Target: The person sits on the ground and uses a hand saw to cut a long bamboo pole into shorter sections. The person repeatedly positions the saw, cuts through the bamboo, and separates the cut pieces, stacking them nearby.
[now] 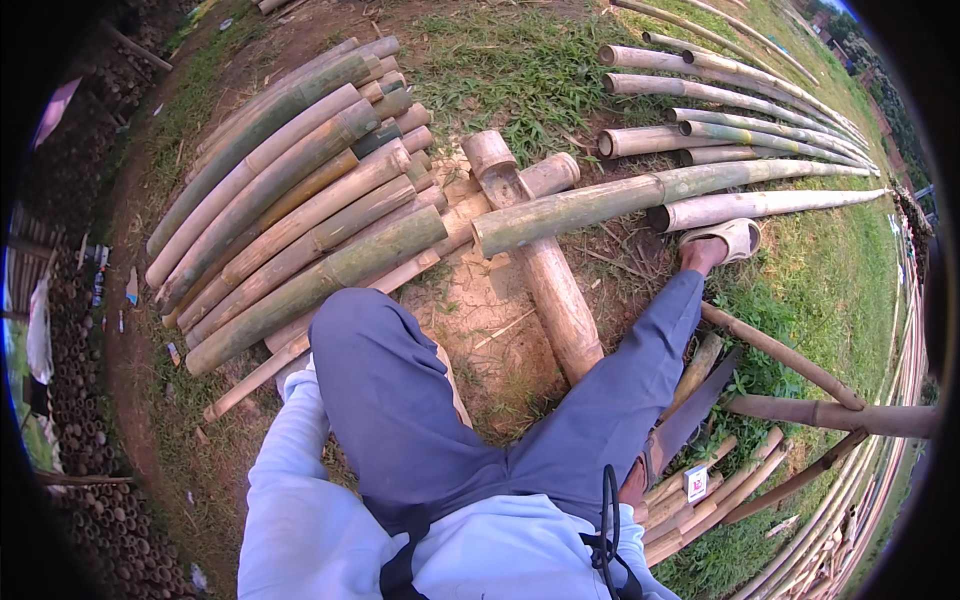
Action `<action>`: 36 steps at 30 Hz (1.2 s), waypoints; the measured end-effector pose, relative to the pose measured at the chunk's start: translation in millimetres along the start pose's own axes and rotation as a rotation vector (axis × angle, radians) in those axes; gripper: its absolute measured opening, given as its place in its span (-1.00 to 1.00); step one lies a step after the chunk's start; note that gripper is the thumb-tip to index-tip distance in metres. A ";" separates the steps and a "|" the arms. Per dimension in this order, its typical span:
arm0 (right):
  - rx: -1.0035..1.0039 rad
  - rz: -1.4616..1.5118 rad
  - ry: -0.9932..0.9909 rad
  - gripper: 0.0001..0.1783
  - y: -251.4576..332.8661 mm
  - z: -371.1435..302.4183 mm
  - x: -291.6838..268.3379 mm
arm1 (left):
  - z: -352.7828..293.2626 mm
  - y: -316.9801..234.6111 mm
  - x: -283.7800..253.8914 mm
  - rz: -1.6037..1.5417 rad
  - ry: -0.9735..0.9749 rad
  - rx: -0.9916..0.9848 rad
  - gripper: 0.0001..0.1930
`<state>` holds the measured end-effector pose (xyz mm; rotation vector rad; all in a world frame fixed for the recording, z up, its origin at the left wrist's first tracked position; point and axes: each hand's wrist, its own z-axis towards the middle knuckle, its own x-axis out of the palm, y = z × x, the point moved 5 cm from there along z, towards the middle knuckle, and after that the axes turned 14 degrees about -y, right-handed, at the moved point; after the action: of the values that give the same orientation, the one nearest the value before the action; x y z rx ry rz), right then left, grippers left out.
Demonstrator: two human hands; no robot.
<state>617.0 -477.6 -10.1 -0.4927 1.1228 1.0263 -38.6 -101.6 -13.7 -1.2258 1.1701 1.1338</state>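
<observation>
My right hand (632,487) is low at my right side, closed round the brown handle of a handsaw (705,402); its dark, wide blade points up and away beside my right leg. My left hand (298,376) is beside my left knee, near the cut bamboo pieces (320,250), its fingers mostly hidden. Ahead of me, a greenish bamboo pole (580,207) lies across a thick bamboo support (555,300) with a notch near its far end. The pole's cut end faces left, and it runs off to the right.
Several long bamboo poles (720,85) lie on the grass at the right. A bamboo frame (830,412) stands at the lower right, beside split bamboo lengths (720,505) with a small white-and-red box (696,483) on them. Stacked bamboo (100,480) lines the far left. My right foot, in a beige clog (735,240), is by the poles.
</observation>
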 end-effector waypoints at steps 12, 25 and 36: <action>0.127 0.989 -0.254 -0.18 205.5 328.3 -170.7 | 71.9 -58.6 2.3 0.059 -0.207 0.114 -0.73; -0.897 0.687 0.307 -0.18 427.4 264.6 -19.2 | 14.9 -58.4 90.3 -0.609 -0.125 0.177 -0.72; -0.824 0.226 0.493 -0.65 349.7 209.6 98.1 | 37.7 -116.0 44.9 -0.441 0.453 0.550 -0.72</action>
<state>426.2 -107.3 38.3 -1.3534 1.1621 1.6199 81.4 -67.2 -50.1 -1.2397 1.3361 0.1786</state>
